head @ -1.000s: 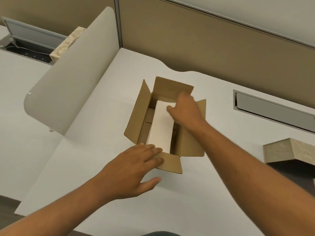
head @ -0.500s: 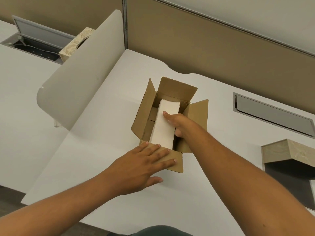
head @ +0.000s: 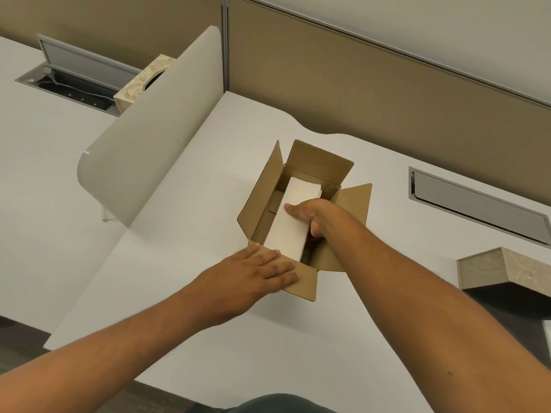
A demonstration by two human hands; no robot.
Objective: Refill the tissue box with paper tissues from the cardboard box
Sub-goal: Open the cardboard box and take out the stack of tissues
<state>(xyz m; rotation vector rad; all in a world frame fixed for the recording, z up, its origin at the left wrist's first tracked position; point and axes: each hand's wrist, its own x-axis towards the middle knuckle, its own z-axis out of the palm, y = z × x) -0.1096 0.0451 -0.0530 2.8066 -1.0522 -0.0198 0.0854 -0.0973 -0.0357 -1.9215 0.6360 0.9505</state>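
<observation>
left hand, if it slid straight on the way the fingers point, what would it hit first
The left hand, flat on the cardboard box's near flap, would probably meet the white tissue stack first, though depth is unclear.

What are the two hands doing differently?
The left hand lies flat and open on the cardboard box's near flap, pressing it down. The right hand reaches inside the box, thumb over the white tissue stack, fingers curled down its side. Both touch the same box.

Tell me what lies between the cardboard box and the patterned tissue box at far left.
In the head view, bare white desk, then a curved beige divider panel stands between the cardboard box and the patterned tissue box, partly hiding it.
</observation>
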